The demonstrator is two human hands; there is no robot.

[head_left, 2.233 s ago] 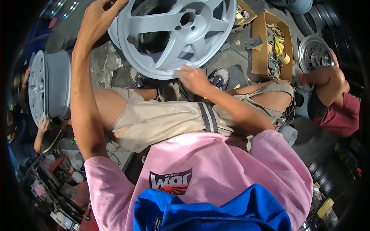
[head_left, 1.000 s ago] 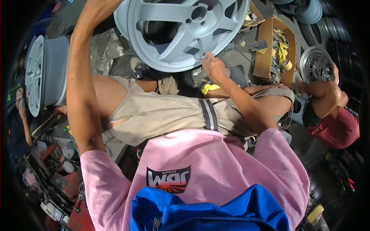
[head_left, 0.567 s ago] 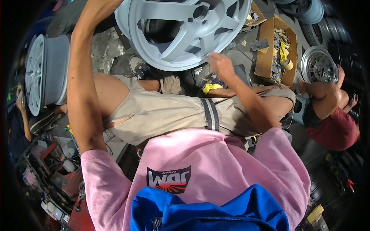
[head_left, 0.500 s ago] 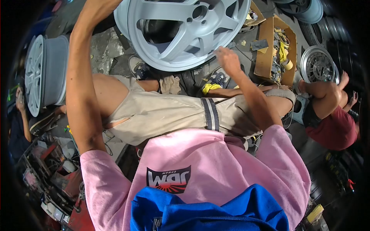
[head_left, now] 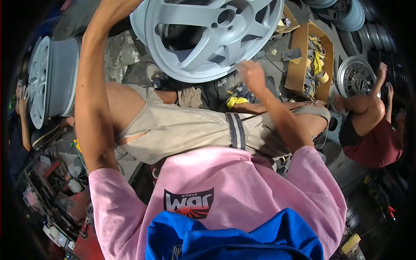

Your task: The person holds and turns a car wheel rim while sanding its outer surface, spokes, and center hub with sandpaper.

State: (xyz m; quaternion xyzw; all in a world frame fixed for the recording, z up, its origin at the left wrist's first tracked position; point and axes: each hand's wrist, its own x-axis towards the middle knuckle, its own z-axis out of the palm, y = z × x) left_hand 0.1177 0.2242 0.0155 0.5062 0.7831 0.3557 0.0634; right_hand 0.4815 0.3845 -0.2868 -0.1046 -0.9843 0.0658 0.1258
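Note:
A pale grey car wheel rim (head_left: 197,71) with broad spokes stands tilted in front of me, its upper part cut off by the frame. Against its lower right lip is my right hand (head_left: 252,77), blurred, with the fingers curled in. Whatever they may hold is too small to make out. My left hand (head_left: 123,5) reaches to the wheel's upper left side. Only the wrist and back of that hand show, and its fingers lie beyond the top edge.
A cardboard box (head_left: 297,60) of scraps and tape stands right of the wheel. Another grey wheel (head_left: 60,78) is at left, beside a person's hand (head_left: 21,97). A silver wheel (head_left: 355,76) and a person in a maroon shirt (head_left: 377,147) are at right. Cluttered tools (head_left: 60,186) lie lower left.
My right hand has shifted slightly left and down along the rim's lip. The wheel sits slightly lower in view. The person at right has raised a hand.

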